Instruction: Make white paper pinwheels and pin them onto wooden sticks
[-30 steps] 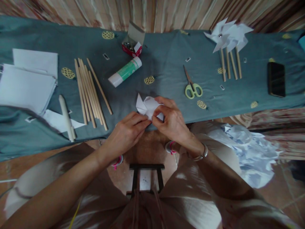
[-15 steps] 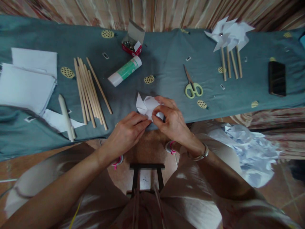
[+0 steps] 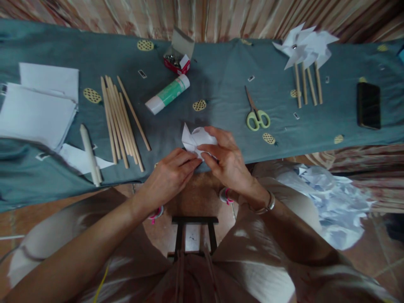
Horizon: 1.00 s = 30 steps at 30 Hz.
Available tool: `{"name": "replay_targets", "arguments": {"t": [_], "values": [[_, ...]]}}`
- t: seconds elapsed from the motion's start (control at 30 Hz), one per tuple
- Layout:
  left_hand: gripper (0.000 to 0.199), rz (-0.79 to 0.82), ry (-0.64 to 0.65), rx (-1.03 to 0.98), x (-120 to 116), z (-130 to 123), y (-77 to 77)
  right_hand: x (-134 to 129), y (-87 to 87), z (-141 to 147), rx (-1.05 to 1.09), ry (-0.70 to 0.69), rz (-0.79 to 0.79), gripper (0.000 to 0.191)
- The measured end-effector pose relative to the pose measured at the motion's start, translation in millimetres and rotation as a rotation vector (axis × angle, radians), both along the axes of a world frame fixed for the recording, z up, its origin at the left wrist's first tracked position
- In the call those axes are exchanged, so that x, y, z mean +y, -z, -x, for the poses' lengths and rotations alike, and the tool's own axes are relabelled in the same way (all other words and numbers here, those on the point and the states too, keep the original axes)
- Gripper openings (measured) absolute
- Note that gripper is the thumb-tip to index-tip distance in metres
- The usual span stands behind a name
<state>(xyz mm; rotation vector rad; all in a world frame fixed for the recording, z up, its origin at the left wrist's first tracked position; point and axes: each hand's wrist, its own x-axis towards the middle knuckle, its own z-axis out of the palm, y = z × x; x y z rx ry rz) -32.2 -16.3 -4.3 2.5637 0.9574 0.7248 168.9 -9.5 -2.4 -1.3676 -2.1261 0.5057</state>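
Between my hands, at the table's near edge, is a white paper pinwheel [image 3: 193,139] with a pointed blade standing up on its left side. My left hand [image 3: 172,170] pinches its lower edge, fingers pressed together. From the right, my right hand [image 3: 225,155] curls round the paper, with its fingers on the upper right part and its thumb near the left fingertips. The fingers cover part of the folds. Beyond the hands lie a green and white glue stick [image 3: 168,94] and scissors with light green handles [image 3: 258,119].
Several wooden sticks [image 3: 124,122] lie to the left, near a white pen-like tool [image 3: 90,155] and stacked paper sheets [image 3: 36,111]. An opened red box of metal pins [image 3: 176,63] stands behind. Finished pinwheels [image 3: 304,46] and a phone [image 3: 368,105] are at right. A bag of paper pieces [image 3: 334,202] sits below.
My right index finger has stretched leftward across the paper from its curled pinch, while the upper fingers stay on the right side. My left hand keeps its pinch. The view has shifted slightly.
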Motion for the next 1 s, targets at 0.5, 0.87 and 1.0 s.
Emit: {"name": "replay_targets", "arguments": {"t": [0.5,0.87,1.0], "values": [[0.018,-0.057,0.002,0.033,0.2,-1.5,-1.9,-16.7,12.6,5.6,-0.081,-0.071,-0.046,0.037],[0.017,-0.12,0.016,0.026,1.4,-1.1,-1.9,-17.9,12.8,-1.8,-0.091,-0.064,-0.025,0.044],[0.02,-0.118,0.012,0.093,2.3,1.9,-4.6,-17.2,10.8,-9.7,-0.023,-0.021,-0.017,0.044]]}}
